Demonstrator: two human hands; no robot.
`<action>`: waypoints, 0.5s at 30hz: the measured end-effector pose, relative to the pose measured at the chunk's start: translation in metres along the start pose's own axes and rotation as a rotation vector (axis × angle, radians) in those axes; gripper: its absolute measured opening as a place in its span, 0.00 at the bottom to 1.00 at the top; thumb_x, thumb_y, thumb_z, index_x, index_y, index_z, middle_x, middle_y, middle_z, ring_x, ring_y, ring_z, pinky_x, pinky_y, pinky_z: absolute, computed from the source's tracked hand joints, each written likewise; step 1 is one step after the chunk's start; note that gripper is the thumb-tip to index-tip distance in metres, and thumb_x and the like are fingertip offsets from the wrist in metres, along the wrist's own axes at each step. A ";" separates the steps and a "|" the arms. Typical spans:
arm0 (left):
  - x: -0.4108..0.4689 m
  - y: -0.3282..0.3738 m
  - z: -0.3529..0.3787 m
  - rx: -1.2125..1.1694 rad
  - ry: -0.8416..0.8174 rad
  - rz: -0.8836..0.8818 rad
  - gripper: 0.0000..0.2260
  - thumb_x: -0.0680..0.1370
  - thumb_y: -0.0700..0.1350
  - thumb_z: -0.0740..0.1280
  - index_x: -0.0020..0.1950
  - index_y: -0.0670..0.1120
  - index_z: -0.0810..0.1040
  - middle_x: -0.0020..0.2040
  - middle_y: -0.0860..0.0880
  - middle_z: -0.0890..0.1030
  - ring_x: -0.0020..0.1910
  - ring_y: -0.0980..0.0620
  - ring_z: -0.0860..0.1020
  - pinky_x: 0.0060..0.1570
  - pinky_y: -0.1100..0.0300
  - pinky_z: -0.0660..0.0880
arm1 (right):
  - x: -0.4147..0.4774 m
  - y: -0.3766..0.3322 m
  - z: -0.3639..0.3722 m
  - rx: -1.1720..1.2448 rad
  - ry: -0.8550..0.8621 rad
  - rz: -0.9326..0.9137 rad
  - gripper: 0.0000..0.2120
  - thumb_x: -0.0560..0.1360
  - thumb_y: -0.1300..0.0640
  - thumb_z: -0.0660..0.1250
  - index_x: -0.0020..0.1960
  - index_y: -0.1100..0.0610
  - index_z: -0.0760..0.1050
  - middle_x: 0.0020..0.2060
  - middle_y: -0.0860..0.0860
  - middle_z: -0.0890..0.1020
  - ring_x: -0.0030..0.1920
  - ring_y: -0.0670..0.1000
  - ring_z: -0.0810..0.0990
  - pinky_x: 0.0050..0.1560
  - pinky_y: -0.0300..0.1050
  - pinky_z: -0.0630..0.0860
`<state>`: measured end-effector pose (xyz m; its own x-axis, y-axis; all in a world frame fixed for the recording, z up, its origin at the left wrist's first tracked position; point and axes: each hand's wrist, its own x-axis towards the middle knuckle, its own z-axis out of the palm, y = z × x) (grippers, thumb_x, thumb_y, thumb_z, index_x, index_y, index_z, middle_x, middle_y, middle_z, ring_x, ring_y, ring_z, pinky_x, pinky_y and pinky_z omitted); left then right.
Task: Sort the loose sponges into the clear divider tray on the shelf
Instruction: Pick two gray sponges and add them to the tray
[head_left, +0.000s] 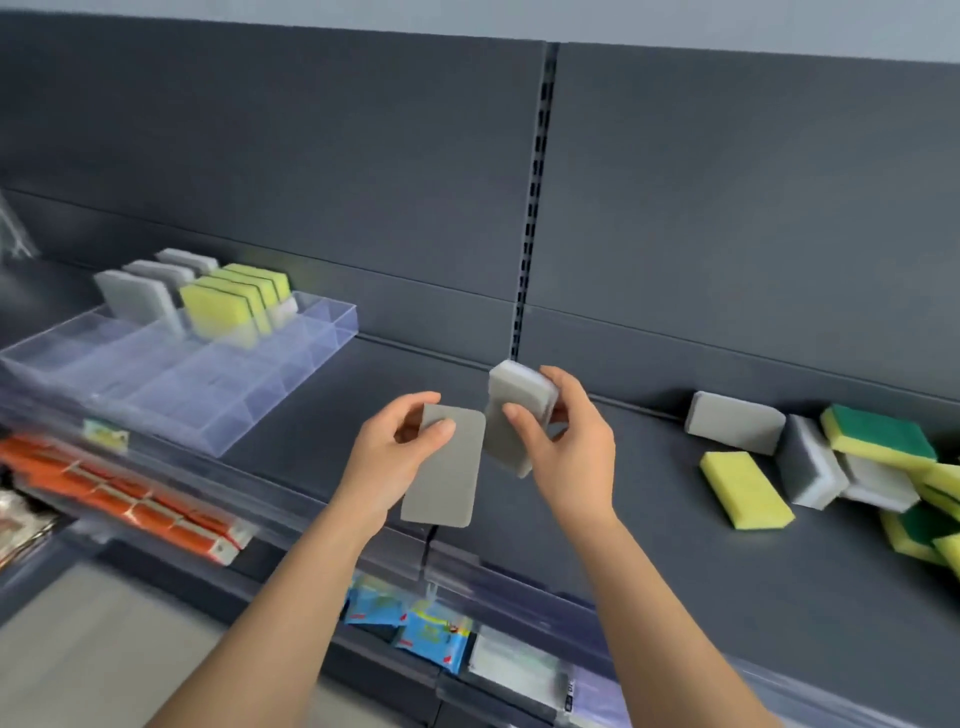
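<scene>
We are listing two bare forearms, both showing uncovered from the lower frame edge up to the wrists, with no sleeve reaching into view. We are noting a left hand (395, 447) and a right hand (563, 441), each wearing nothing: fingers ungloved, wrists unbanded, nails short and unpainted.

Loose sponge pile (914, 499) far right is cut off by the frame edge. Orange packs (130, 499) and blue packets (415, 629) on the lower shelf are motion-blurred, labels unreadable. Left edge crops the clear divider tray (171, 384).
</scene>
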<state>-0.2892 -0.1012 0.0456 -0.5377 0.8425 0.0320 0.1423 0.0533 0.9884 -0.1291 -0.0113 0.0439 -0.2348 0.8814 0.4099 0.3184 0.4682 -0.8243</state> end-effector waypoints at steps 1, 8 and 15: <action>0.000 -0.001 -0.016 0.005 0.012 0.000 0.10 0.74 0.48 0.71 0.53 0.60 0.78 0.52 0.51 0.81 0.50 0.53 0.79 0.45 0.60 0.75 | -0.002 -0.008 0.014 -0.009 -0.007 -0.008 0.22 0.72 0.46 0.71 0.64 0.46 0.71 0.53 0.42 0.80 0.51 0.45 0.77 0.52 0.40 0.73; 0.013 -0.013 -0.119 -0.002 0.049 0.012 0.10 0.74 0.47 0.71 0.52 0.60 0.77 0.54 0.50 0.80 0.52 0.51 0.78 0.49 0.55 0.76 | -0.015 -0.057 0.106 -0.007 -0.043 -0.034 0.23 0.72 0.46 0.70 0.66 0.47 0.71 0.56 0.46 0.80 0.54 0.48 0.77 0.55 0.44 0.74; 0.028 -0.023 -0.199 -0.006 0.093 0.035 0.10 0.74 0.46 0.71 0.50 0.60 0.77 0.52 0.51 0.80 0.49 0.54 0.78 0.43 0.62 0.75 | -0.020 -0.094 0.181 0.009 -0.076 -0.047 0.23 0.72 0.45 0.70 0.65 0.48 0.71 0.54 0.45 0.80 0.51 0.48 0.78 0.53 0.44 0.75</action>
<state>-0.4726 -0.1852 0.0529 -0.6070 0.7907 0.0801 0.1579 0.0212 0.9872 -0.3209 -0.0845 0.0426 -0.3184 0.8509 0.4178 0.2973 0.5081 -0.8083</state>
